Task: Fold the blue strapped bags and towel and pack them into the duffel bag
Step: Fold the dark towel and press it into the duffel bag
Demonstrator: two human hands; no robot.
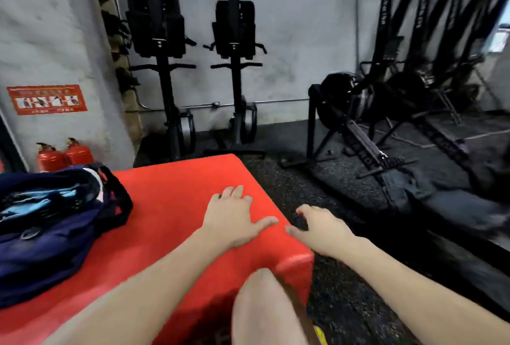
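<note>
A navy duffel bag [47,223] lies open at the left end of a red padded box [171,193]. Light blue and black fabric shows inside its opening, with a white edge behind. My left hand [234,217] hovers or rests over the red surface near its right edge, fingers spread and holding nothing. My right hand [320,227] is just past the box's right edge above the dark floor, fingers loosely spread, empty. Both hands are well to the right of the bag. The view is motion-blurred.
Two red fire extinguishers [64,154] stand against the left wall behind the bag. Black upright gym machines [234,74] line the back wall, and rowing machines [367,129] lie on the dark rubber floor at right. My bare knee [265,308] is at the box's front.
</note>
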